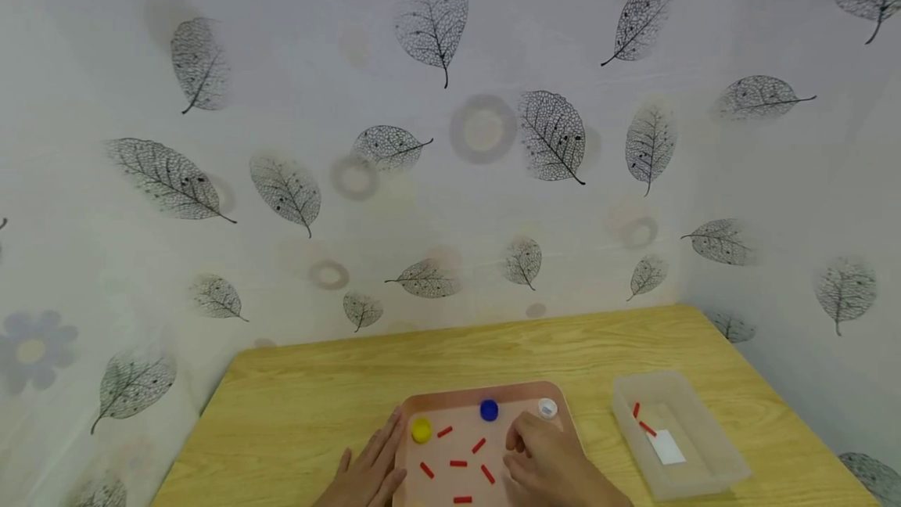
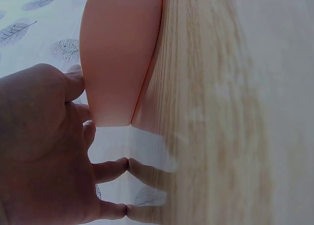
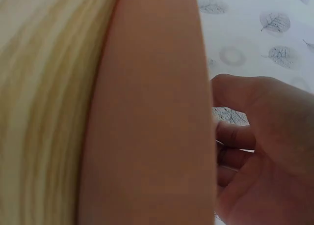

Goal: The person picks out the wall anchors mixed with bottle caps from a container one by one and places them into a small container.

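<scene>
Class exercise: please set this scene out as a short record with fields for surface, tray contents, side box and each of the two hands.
Surface: wood-grain table
Tray: pink tray, rounded corners
Caps along its far side: yellow cap, blue cap, white cap
Sticks in tray: six red sticks visible
Side box: translucent box right of the tray, holding two red sticks and a white card
Left hand: at the tray's left edge
Right hand: over the tray's right part, fingers curled; whether it holds anything is unclear
</scene>
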Tool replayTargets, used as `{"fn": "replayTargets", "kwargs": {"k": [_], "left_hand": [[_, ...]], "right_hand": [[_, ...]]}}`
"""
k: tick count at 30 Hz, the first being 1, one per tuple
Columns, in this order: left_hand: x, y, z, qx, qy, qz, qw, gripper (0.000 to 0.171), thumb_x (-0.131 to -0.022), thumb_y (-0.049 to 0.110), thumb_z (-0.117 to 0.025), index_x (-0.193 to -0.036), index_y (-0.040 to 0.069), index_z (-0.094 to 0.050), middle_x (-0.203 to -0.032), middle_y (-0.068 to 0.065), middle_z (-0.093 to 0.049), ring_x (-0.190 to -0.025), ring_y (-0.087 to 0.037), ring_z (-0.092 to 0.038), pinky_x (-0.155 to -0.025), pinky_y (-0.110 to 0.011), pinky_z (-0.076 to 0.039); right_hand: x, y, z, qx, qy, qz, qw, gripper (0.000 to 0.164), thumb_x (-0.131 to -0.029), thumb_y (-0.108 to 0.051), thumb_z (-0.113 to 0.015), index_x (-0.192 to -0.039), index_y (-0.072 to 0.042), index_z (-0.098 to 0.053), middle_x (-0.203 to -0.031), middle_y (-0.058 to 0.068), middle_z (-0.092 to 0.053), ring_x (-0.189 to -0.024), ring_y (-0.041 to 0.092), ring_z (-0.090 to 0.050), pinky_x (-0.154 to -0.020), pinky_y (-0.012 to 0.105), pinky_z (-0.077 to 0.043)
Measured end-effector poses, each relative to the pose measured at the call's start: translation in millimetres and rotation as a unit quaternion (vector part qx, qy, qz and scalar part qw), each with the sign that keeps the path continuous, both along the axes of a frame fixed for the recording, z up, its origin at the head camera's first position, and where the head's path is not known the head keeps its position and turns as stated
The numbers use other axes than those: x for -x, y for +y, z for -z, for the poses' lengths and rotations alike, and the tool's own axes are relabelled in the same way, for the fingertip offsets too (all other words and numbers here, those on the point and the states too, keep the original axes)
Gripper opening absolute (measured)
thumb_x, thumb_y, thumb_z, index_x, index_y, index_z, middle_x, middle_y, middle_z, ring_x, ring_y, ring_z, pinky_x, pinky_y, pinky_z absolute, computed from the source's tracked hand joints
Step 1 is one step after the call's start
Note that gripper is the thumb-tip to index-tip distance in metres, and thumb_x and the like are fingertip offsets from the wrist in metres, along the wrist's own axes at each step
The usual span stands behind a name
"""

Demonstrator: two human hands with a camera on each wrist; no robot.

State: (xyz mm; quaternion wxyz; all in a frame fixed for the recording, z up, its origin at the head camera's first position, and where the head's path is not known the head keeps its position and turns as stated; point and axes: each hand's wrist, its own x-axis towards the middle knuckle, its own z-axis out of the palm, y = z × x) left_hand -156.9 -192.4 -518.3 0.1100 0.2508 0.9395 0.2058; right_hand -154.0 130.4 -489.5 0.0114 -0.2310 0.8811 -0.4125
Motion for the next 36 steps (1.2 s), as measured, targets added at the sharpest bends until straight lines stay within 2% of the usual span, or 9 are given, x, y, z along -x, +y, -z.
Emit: {"fn": "replayTargets", "kwargs": {"k": [4, 5, 7, 9, 13, 16, 22, 29, 36], "left_hand": [[0.4, 0, 0.8, 0.005, 0.000, -0.001, 1.0000, 0.076, -0.095, 0.064, -0.028, -0.154, 0.024, -0.003, -0.159, 0.005, 0.002, -0.141, -0.034, -0.017, -0.090, -0.080, -0.012], [1.7, 1, 0.9, -0.004, -0.009, -0.016, 0.9998, 0.069, -0.097, 0.060, -0.024, -0.154, 0.026, -0.002, -0.159, 0.008, 0.002, -0.141, -0.033, -0.018, -0.091, -0.080, -0.012], [2.1, 0, 0.9, 0.000, -0.006, -0.015, 0.9999, 0.069, -0.097, 0.061, -0.023, -0.154, 0.027, -0.003, -0.159, 0.009, 0.003, -0.141, -0.032, -0.017, -0.091, -0.080, -0.013], [-0.4, -3, 0.5, 0.030, 0.023, 0.026, 0.9990, 0.082, -0.091, 0.070, -0.029, -0.154, 0.022, -0.004, -0.159, 0.003, 0.003, -0.141, -0.035, -0.016, -0.089, -0.080, -0.014], [-0.5, -2, -0.3, 0.029, 0.016, 0.019, 0.9993, 0.083, -0.091, 0.070, -0.029, -0.154, 0.023, -0.005, -0.159, 0.003, 0.003, -0.141, -0.034, -0.016, -0.090, -0.080, -0.013], [-0.6, 1, 0.0, -0.004, -0.006, -0.021, 0.9998, 0.072, -0.096, 0.062, -0.027, -0.154, 0.026, -0.003, -0.159, 0.008, 0.001, -0.141, -0.030, -0.017, -0.091, -0.080, -0.011], [-10.8, -9, -0.7, 0.055, 0.097, 0.070, 0.9912, 0.103, -0.080, 0.079, -0.039, -0.154, 0.015, -0.005, -0.159, -0.001, 0.002, -0.142, -0.032, -0.014, -0.091, -0.077, -0.020], [-6.9, 2, -4.1, -0.001, -0.012, -0.024, 0.9997, 0.069, -0.098, 0.058, -0.027, -0.154, 0.025, -0.003, -0.159, 0.009, 0.001, -0.143, -0.028, -0.012, -0.093, -0.079, -0.006], [-2.6, 6, -4.2, -0.010, -0.028, -0.049, 0.9984, 0.064, -0.099, 0.057, -0.022, -0.153, 0.028, -0.003, -0.159, 0.009, -0.001, -0.142, -0.028, -0.014, -0.093, -0.079, -0.007]], "right_hand": [[-5.3, -6, 1.3, 0.055, -0.140, 0.010, 0.989, 0.007, -0.088, -0.013, -0.061, -0.088, -0.012, -0.054, -0.075, -0.002, -0.052, -0.064, 0.008, -0.050, -0.055, 0.021, -0.043], [-6.8, -7, 1.8, 0.066, -0.164, 0.010, 0.984, 0.008, -0.089, -0.014, -0.061, -0.090, -0.011, -0.054, -0.076, -0.001, -0.052, -0.064, 0.009, -0.051, -0.054, 0.021, -0.043], [-9.5, -10, 3.5, 0.084, -0.195, 0.011, 0.977, 0.007, -0.090, -0.015, -0.060, -0.090, -0.010, -0.055, -0.074, 0.001, -0.053, -0.061, 0.012, -0.050, -0.051, 0.022, -0.042], [-10.4, -13, 5.4, 0.079, -0.203, 0.014, 0.976, 0.005, -0.091, -0.015, -0.058, -0.090, -0.012, -0.055, -0.074, 0.000, -0.054, -0.061, 0.013, -0.052, -0.050, 0.022, -0.042], [-4.5, -16, 11.4, 0.009, -0.150, 0.000, 0.989, 0.006, -0.090, -0.016, -0.061, -0.086, -0.018, -0.056, -0.073, -0.007, -0.053, -0.063, 0.007, -0.052, -0.053, 0.021, -0.042], [-1.4, -17, 15.9, -0.025, -0.125, -0.011, 0.992, 0.009, -0.089, -0.020, -0.064, -0.085, -0.020, -0.056, -0.073, -0.010, -0.052, -0.063, 0.004, -0.051, -0.055, 0.021, -0.044], [-8.6, -21, 16.0, 0.000, -0.216, 0.005, 0.976, 0.014, -0.090, -0.032, -0.065, -0.091, -0.022, -0.056, -0.082, -0.007, -0.056, -0.069, 0.009, -0.058, -0.060, 0.025, -0.050], [-5.9, -24, 17.4, -0.052, -0.167, -0.005, 0.985, 0.008, -0.090, -0.027, -0.065, -0.091, -0.024, -0.058, -0.079, -0.011, -0.051, -0.067, 0.004, -0.053, -0.061, 0.022, -0.049], [-5.7, -24, 19.2, -0.075, -0.112, -0.015, 0.991, 0.008, -0.090, -0.019, -0.064, -0.086, -0.023, -0.058, -0.076, -0.013, -0.048, -0.064, 0.001, -0.048, -0.057, 0.019, -0.046]]}}
